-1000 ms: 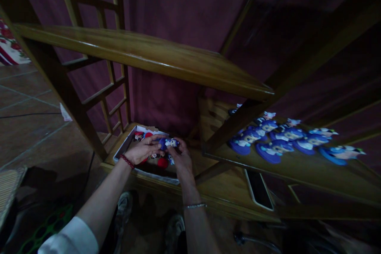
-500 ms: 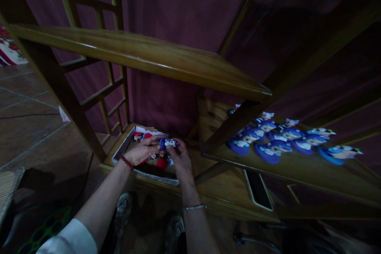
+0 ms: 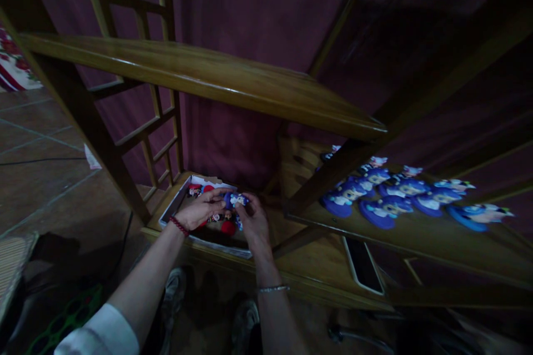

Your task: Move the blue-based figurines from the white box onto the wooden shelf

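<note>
Between my two hands is a small blue-and-white figurine (image 3: 237,199), lying sideways above a shallow white box. My left hand (image 3: 200,211) grips its dark blue base end, and my right hand (image 3: 253,219) pinches the other end near its head. Under the hands the white box (image 3: 175,212) holds several figurines with red bases (image 3: 228,227), partly covered by my fingers. To the right, several similar blue-based figurines (image 3: 389,211) stand in rows on a wooden shelf.
A wooden rack with a thick upper board (image 3: 200,72) runs above my hands, with lattice bars on its left. A phone with a dark screen (image 3: 363,266) lies on the lower board at right. A dark cable (image 3: 125,238) runs along the floor.
The view has shifted very slightly. Both hands stay on the figurine above the box, with almost no movement.
</note>
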### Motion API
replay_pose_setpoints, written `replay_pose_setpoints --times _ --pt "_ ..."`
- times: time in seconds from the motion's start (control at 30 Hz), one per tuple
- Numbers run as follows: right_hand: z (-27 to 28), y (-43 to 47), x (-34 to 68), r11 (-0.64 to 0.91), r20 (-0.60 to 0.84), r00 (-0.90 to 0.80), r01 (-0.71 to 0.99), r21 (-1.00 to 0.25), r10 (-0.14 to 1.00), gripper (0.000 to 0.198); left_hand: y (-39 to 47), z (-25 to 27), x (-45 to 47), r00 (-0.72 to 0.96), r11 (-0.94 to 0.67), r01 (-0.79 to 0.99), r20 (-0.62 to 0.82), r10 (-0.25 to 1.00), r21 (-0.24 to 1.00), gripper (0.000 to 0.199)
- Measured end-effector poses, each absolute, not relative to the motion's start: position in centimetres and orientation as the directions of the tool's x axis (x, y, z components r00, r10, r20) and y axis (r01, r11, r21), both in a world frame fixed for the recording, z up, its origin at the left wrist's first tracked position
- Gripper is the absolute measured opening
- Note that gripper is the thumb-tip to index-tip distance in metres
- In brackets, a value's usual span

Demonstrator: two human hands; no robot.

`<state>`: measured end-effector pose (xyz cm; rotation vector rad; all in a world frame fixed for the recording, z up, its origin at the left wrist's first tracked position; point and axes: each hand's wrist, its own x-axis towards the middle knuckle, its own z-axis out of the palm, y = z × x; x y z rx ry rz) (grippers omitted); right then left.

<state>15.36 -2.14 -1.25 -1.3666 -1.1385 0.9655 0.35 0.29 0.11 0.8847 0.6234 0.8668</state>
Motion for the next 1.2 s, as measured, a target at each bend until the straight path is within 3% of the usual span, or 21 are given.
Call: replay_pose_setpoints --times 1.2 --pt "-0.1 -2.8 15.1 0.055 0.09 0.173 0.196 -0.979 0.981 0.028 0.1 0.4 0.6 0.482 0.321 -0.363 -0.118 0.868 0.875 0.044"
